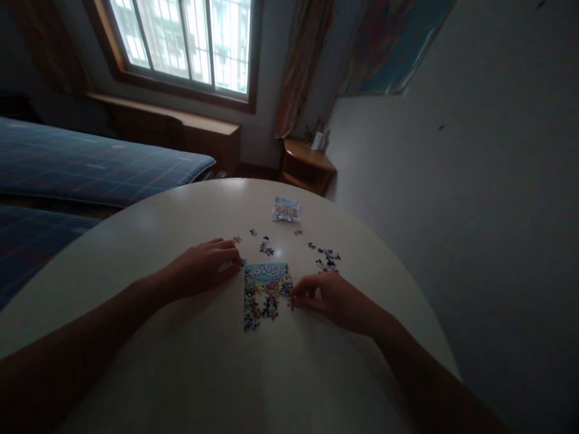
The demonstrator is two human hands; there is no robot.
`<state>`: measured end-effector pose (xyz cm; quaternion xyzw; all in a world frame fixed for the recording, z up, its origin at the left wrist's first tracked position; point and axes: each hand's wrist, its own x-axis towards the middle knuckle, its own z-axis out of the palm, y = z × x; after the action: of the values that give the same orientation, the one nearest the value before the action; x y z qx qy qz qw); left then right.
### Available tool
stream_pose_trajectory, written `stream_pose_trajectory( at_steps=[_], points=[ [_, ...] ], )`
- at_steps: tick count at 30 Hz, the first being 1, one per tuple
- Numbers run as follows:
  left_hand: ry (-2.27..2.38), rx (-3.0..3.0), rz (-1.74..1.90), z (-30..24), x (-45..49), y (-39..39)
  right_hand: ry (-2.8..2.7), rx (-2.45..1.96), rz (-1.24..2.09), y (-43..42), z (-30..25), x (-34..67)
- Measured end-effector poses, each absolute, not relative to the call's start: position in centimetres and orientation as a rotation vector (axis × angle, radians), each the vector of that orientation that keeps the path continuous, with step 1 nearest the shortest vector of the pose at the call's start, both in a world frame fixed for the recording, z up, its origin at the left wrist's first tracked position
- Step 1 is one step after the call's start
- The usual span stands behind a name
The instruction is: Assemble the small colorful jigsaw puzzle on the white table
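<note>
A partly joined jigsaw puzzle (266, 286) lies on the white round table (203, 361), with lettering on a light blue band along its top and uneven gaps at its lower right. At its right edge, my right hand (330, 298) pinches a small jigsaw piece (292, 302) between thumb and forefinger. My left hand (215, 263) rests beside the puzzle's upper left corner, fingers curled and thumb close to the forefinger. A bluish bit shows at those fingertips; whether it is a loose piece or the puzzle's corner is unclear.
Loose jigsaw pieces (266, 247) lie beyond the puzzle, and a cluster of pieces (328, 259) sits above my right hand. A small printed packet (286, 210) lies farther back. Past the table are a bed (99, 157), a corner shelf (310, 155) and a window (185, 45).
</note>
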<state>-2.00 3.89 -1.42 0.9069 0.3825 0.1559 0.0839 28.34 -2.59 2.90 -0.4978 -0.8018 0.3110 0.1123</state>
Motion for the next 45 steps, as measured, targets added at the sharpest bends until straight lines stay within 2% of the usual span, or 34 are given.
stream_pose_trajectory(
  at_steps=[22, 45],
  points=[
    [1.151, 2.693, 0.455, -1.1, -1.8, 3.7, -2.37, -1.228, 0.728, -3.0, 1.8, 26.6],
    [1.126, 2.691, 0.475, -1.4, -2.0, 3.9, -2.516, -1.234, 0.506, -3.1, 1.7, 26.4]
  ],
)
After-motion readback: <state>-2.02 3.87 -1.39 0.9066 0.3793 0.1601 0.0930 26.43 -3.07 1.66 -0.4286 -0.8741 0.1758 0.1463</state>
